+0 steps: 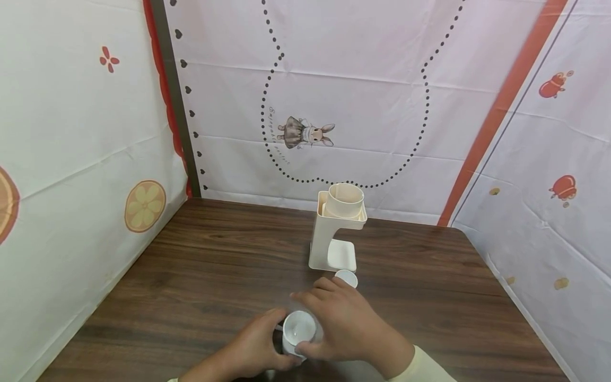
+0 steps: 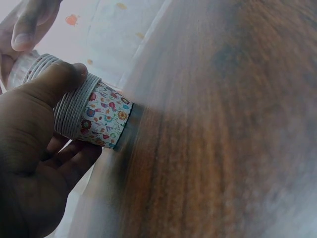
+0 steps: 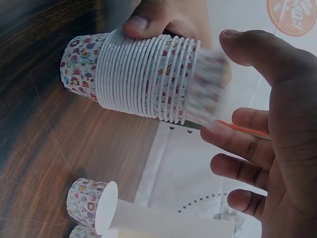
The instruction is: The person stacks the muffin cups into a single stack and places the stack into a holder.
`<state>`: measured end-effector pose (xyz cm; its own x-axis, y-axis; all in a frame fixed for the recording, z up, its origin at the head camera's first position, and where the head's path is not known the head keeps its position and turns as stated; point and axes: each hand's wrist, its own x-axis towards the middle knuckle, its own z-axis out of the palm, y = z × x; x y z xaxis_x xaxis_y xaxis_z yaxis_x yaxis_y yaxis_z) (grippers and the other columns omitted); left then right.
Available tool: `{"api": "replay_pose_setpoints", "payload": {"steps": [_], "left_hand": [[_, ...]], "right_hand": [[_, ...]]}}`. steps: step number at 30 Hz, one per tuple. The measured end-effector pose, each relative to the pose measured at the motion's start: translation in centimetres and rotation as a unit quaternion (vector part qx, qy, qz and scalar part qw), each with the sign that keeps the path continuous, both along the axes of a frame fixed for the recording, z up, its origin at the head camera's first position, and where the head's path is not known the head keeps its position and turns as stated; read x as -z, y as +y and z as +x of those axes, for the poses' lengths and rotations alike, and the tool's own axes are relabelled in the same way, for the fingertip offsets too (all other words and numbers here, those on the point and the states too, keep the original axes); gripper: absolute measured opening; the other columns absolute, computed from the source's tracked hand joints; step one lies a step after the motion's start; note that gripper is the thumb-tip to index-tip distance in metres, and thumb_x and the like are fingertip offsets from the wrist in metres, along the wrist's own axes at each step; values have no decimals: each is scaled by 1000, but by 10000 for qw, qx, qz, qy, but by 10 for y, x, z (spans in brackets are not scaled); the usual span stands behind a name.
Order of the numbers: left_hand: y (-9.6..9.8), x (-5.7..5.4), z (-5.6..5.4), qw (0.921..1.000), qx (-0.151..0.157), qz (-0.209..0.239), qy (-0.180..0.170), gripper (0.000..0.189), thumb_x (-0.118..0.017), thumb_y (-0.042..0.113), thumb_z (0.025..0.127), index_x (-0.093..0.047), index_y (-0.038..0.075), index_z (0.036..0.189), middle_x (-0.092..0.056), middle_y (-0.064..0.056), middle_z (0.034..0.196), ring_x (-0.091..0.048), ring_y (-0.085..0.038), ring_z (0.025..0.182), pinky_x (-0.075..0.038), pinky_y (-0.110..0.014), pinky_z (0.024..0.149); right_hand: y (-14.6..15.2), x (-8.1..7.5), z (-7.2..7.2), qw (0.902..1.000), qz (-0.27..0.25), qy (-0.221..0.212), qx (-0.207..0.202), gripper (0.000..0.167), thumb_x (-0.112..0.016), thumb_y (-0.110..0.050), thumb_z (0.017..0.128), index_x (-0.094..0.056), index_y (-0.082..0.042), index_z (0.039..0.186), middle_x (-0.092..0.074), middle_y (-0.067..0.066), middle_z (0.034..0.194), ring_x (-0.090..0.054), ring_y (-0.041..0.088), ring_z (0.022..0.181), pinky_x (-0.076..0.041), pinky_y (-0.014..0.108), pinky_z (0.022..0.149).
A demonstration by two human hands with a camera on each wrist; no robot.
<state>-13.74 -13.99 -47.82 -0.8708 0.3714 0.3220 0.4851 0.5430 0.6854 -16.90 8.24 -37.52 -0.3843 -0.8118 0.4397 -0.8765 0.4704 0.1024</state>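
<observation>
A stack of paper cups [image 3: 143, 74] with a floral print and white rims is gripped near its rims by my left hand [image 1: 260, 339]. It leans, with its base close to the tabletop. At the stack's open end, a motion-blurred cup [image 3: 210, 87] sticks out past the other rims. My right hand [image 1: 341, 321] surrounds that end, thumb and fingers spread apart; any firm contact is unclear. Looking into the stack from above, the head view shows a white cup interior [image 1: 299, 326]. Beyond the right hand stands a single floral cup [image 3: 86, 203], partly hidden in the head view.
A cream plastic stand [image 1: 324, 239] with a round holder [image 1: 346, 199] on top and a flat base stands at the back of the dark wooden table [image 1: 229, 249]. Part of another floral cup [image 3: 84, 232] shows at the right wrist view's bottom edge. Printed cloth [image 1: 363, 122] hangs round three sides.
</observation>
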Motion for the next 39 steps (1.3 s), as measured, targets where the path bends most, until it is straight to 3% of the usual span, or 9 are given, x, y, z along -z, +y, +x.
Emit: {"api": "replay_pose_setpoints", "payload": {"steps": [8,12,17,20,39], "left_hand": [[1,-1,1,9999,50,137,5,60,-95,33,69,-64,23,120,-61,18,106,-59,-2,96,-52,-29,86],[1,-3,2,9997,95,209,-45,61,-95,34,68,-64,22,119,-61,18,106,-59,-2,96,-52,-29,86],[1,-4,1,9998,80,151,-110,61,-96,36,68,-65,22,118,-61,18,106,-59,-3,97,-52,-30,87],[0,-4,1,9998,74,128,-150,60,-95,38,68,-65,22,117,-61,18,106,-59,-3,98,-52,-30,88],[1,0,1,9999,74,114,-86,59,-95,39,70,-64,22,117,-60,19,105,-58,-2,96,-52,-29,86]], "right_hand": [[5,3,-4,9999,-31,-67,71,75,-85,-59,66,-66,-20,127,-69,-14,104,-57,11,100,-46,32,82],[11,3,-8,9993,-36,-263,275,74,-85,-60,67,-66,-22,128,-61,-15,94,-55,11,98,-46,33,86],[20,4,-16,9965,-38,-557,627,76,-84,-60,69,-65,-22,133,-65,-12,106,-56,11,107,-46,36,98],[25,6,-21,9948,-81,-656,769,78,-85,-60,70,-64,-21,135,-67,-12,113,-55,11,111,-47,35,98],[36,37,-56,9831,-188,-1059,1483,74,-85,-58,70,-66,-20,131,-68,-8,115,-55,17,113,-47,45,98]]}}
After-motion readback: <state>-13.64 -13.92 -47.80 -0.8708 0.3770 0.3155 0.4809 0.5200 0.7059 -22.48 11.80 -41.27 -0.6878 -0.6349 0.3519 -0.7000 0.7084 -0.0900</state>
